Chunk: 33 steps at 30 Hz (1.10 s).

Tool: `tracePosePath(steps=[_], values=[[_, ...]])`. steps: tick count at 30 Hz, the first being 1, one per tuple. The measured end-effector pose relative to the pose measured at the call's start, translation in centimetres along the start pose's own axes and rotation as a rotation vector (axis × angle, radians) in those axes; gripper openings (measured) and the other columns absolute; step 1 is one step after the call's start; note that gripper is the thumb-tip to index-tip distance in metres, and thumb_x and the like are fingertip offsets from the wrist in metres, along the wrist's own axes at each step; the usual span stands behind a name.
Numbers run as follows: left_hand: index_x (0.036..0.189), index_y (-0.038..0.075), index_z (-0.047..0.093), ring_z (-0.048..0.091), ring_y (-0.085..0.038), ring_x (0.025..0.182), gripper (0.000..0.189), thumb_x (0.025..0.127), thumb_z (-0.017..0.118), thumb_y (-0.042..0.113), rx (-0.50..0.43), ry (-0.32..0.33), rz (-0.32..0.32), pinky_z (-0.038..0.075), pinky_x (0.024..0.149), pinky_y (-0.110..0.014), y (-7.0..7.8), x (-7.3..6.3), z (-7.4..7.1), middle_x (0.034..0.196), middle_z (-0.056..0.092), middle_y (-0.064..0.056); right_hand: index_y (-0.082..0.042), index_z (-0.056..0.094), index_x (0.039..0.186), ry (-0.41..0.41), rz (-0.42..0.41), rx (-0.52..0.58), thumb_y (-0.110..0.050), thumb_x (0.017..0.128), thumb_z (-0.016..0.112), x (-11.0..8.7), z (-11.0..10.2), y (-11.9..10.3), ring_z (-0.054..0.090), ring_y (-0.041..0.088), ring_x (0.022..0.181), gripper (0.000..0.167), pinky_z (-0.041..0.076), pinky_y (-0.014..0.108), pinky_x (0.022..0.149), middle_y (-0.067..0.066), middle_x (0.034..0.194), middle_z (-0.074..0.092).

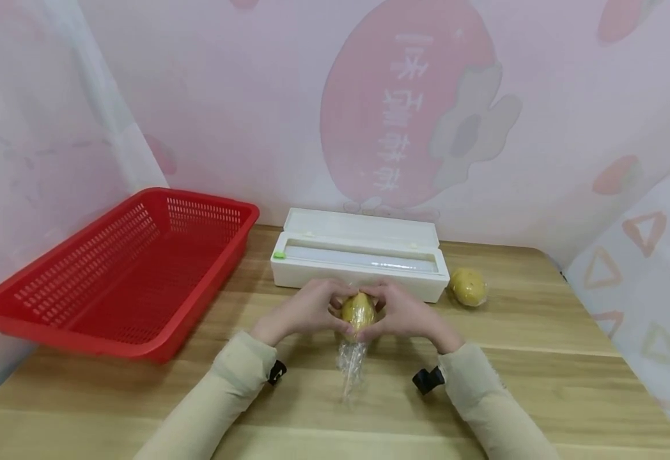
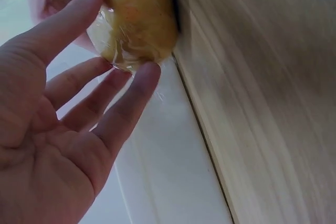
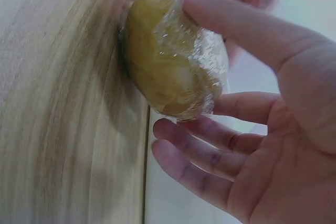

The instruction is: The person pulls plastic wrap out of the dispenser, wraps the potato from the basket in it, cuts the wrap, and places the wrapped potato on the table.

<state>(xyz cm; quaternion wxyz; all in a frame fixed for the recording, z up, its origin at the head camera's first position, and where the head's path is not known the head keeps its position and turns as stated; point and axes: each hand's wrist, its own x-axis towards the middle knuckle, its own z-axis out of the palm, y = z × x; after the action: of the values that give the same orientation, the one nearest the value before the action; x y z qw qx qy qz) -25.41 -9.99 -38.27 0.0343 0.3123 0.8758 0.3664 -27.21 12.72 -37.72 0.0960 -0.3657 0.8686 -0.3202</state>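
Observation:
A yellow potato point(image 1: 358, 313), wrapped in clear plastic film, is between my two hands in front of a white box. My left hand point(image 1: 315, 309) holds its left side, thumb toward me and fingertips at the far side; the left wrist view shows these fingers bent around the potato point(image 2: 139, 22). My right hand point(image 1: 402, 312) grips the right side likewise, with its thumb on the film in the right wrist view. A loose tail of plastic film point(image 1: 351, 367) trails from the potato toward me. Whether the potato touches the table cannot be told.
Just beyond my hands stands the white cling film box point(image 1: 358, 278), lid raised, a film roll point(image 1: 358, 257) inside. To its right lies another wrapped potato point(image 1: 468, 287). A big red plastic basket point(image 1: 165, 338) takes up the left of the wooden table point(image 1: 542, 396). A printed curtain hangs behind.

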Motion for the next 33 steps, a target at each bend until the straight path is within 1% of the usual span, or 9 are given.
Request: tracePosePath(steps=[6, 9, 10, 12, 16, 19, 23, 28, 33], values=[[0.136, 0.006, 0.057, 0.064, -0.026, 0.102, 0.06, 0.086, 0.078, 0.031, 0.111, 0.044, -0.005, 0.052, 0.085, -0.036, 1.0, -0.5, -0.4, 0.131, 0.058, -0.01, -0.006, 0.037, 0.151, -0.014, -0.004, 0.041, -0.04, 0.078, 0.084, -1.1, -1.4, -0.1, 0.055, 0.03, 0.116, 0.093, 0.049, 0.046, 0.091, 0.015, 0.144, 0.045], [0.132, 0.004, 0.061, 0.064, -0.03, 0.102, 0.052, 0.088, 0.076, 0.027, 0.154, 0.051, -0.024, 0.052, 0.085, -0.04, 1.5, -1.6, -1.0, 0.128, 0.061, -0.012, -0.008, 0.044, 0.148, 0.024, -0.04, -0.006, -0.039, 0.08, 0.082, -2.1, -2.0, -0.6, 0.047, 0.034, 0.126, 0.084, 0.045, 0.051, 0.096, 0.015, 0.148, 0.041], [0.129, 0.003, 0.063, 0.064, -0.031, 0.101, 0.048, 0.088, 0.076, 0.025, 0.157, 0.037, -0.026, 0.052, 0.085, -0.041, 1.5, -2.0, -1.2, 0.125, 0.063, -0.012, -0.008, 0.05, 0.144, 0.041, -0.083, -0.04, -0.036, 0.08, 0.083, -2.4, -2.1, -0.6, 0.047, 0.034, 0.126, 0.077, 0.044, 0.052, 0.097, 0.015, 0.146, 0.043], [0.122, 0.002, 0.067, 0.066, -0.03, 0.097, 0.039, 0.088, 0.076, 0.019, 0.158, -0.002, -0.022, 0.053, 0.082, -0.04, 1.4, -3.0, -1.6, 0.118, 0.067, -0.013, -0.008, 0.063, 0.132, 0.064, -0.193, -0.105, -0.028, 0.079, 0.084, -2.9, -1.9, -0.7, 0.048, 0.031, 0.124, 0.061, 0.043, 0.05, 0.098, 0.014, 0.138, 0.051], [0.112, 0.002, 0.073, 0.069, -0.017, 0.088, 0.028, 0.088, 0.075, 0.015, 0.167, -0.077, -0.051, 0.055, 0.077, -0.032, 0.8, -4.5, -2.0, 0.111, 0.07, -0.011, -0.011, 0.075, 0.111, 0.067, -0.383, -0.173, -0.014, 0.076, 0.086, -3.1, -0.9, -0.7, 0.055, 0.021, 0.106, 0.036, 0.047, 0.039, 0.091, 0.004, 0.114, 0.061], [0.11, 0.004, 0.075, 0.067, -0.008, 0.083, 0.026, 0.088, 0.076, 0.017, 0.19, -0.095, -0.074, 0.054, 0.074, -0.028, 0.6, -5.0, -1.9, 0.108, 0.071, -0.008, -0.015, 0.078, 0.107, 0.034, -0.401, -0.182, -0.015, 0.076, 0.086, -2.8, -0.2, -0.8, 0.052, 0.012, 0.091, 0.032, 0.049, 0.032, 0.078, -0.004, 0.099, 0.056], [0.109, 0.005, 0.076, 0.067, -0.008, 0.084, 0.024, 0.088, 0.075, 0.018, 0.21, -0.099, -0.056, 0.053, 0.075, -0.028, 0.6, -5.2, -1.8, 0.106, 0.072, -0.006, -0.019, 0.079, 0.106, 0.008, -0.372, -0.223, -0.018, 0.073, 0.088, -2.5, 0.4, -0.8, 0.044, 0.01, 0.081, 0.034, 0.046, 0.029, 0.069, -0.007, 0.089, 0.049], [0.106, 0.003, 0.076, 0.066, -0.018, 0.091, 0.023, 0.089, 0.074, 0.019, 0.23, -0.095, -0.035, 0.053, 0.079, -0.034, 1.0, -5.2, -1.8, 0.104, 0.072, -0.005, -0.019, 0.081, 0.097, 0.048, -0.395, -0.251, -0.018, 0.068, 0.092, -2.3, 0.9, -0.5, 0.04, 0.01, 0.079, 0.031, 0.039, 0.027, 0.068, -0.007, 0.082, 0.041], [0.104, 0.003, 0.076, 0.067, -0.019, 0.091, 0.021, 0.09, 0.073, 0.018, 0.22, -0.093, -0.018, 0.053, 0.079, -0.036, 1.4, -5.3, -2.0, 0.102, 0.072, -0.005, -0.018, 0.081, 0.09, 0.086, -0.469, -0.249, -0.016, 0.071, 0.089, -2.1, 1.2, -0.2, 0.039, 0.011, 0.079, 0.021, 0.037, 0.026, 0.068, -0.007, 0.079, 0.038]])
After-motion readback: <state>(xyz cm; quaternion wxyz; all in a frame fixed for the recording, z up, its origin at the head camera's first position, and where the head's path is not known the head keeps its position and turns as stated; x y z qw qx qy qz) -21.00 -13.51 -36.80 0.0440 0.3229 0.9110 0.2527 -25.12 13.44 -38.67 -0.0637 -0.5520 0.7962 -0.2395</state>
